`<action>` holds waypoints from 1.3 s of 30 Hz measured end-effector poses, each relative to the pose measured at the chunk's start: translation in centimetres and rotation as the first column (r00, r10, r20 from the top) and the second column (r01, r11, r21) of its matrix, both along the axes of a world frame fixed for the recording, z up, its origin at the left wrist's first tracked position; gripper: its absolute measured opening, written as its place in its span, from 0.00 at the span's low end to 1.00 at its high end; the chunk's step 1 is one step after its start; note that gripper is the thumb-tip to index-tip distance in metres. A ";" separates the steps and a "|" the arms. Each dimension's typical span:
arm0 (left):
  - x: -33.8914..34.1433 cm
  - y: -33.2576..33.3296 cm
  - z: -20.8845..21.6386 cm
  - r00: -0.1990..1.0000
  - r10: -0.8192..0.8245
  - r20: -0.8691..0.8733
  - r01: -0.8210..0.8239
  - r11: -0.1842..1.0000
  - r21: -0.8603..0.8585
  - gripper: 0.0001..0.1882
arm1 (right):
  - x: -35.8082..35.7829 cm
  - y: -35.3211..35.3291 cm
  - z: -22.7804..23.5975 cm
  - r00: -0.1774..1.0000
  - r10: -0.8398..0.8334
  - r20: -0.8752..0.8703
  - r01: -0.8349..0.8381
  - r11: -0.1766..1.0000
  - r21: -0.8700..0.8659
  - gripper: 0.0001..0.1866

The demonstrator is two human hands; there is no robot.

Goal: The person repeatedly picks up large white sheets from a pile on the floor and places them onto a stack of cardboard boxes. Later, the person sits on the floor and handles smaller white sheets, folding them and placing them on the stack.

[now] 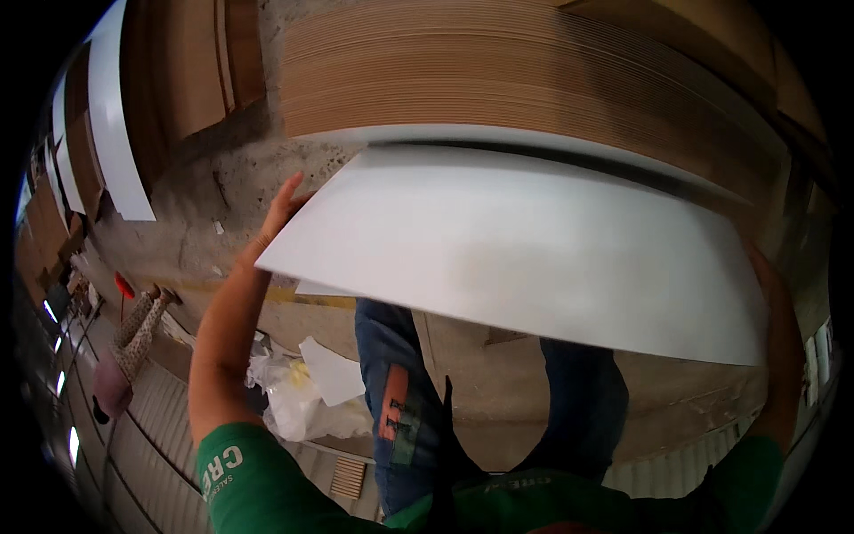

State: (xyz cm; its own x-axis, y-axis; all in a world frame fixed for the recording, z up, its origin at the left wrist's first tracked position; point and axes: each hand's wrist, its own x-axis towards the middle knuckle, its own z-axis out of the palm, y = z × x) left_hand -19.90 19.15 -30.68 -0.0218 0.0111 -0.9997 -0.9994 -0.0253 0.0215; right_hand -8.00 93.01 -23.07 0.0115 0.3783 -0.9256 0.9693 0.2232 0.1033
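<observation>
Overhead, you hold a large white sheet (pixel 525 249) by its two side edges in front of a tall stack of brown boards (pixel 498 80).

Around you lie a rough concrete floor (pixel 222 187), crumpled plastic bags (pixel 294 392) with a white scrap beside your left forearm, more white sheets (pixel 116 116) leaning at the far left, and your own blue trousers (pixel 391 392) under the sheet. The sheet itself blocks most of the view: it hides the floor ahead and covers nearly all of your right hand (pixel 778 329), whose grip you cannot judge from here. Your left hand (pixel 283 212) sits at the sheet's left corner, fingers extended and pressed against the edge, not curled around it. The sheet spans between both hands, tilted, just below the stack's lowest board.
</observation>
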 end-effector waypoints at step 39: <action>27.9 -10.0 24.5 0.906 -0.070 -0.417 -0.087 0.934 -0.347 0.26 | 7.6 -45.9 18.8 0.814 0.344 -0.467 -0.549 0.718 -0.428 0.15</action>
State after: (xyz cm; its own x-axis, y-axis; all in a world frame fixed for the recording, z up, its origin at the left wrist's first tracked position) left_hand 8.00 9.12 -6.14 -0.4345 -0.3391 -0.8344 -0.8945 0.0542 0.4437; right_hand -0.39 47.14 -4.31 -0.3724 -0.2848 -0.8833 0.6862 0.5563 -0.4686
